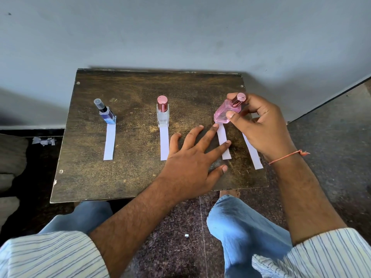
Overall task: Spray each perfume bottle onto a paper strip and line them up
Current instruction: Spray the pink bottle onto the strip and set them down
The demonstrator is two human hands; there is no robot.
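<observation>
A blue bottle [106, 113] with a clear cap stands on the top end of a white paper strip [110, 143] at the left of the wooden table [130, 177]. In the middle, a clear bottle [162, 113] with a rose-gold cap stands on a second strip [164, 143]. My right hand [261, 127] grips a pink bottle [223, 114], tilted, its base touching the top of a third strip [224, 145]. My left hand [192, 157] lies flat with spread fingers, two fingertips pressing that third strip. A fourth strip [253, 153] lies partly under my right wrist.
The small table stands against a grey wall [180, 37]. Its front edge is near my knees in blue jeans [241, 227]. Crumpled paper scraps [43, 141] lie on the dark floor to the left. A dark speckled floor surrounds the table.
</observation>
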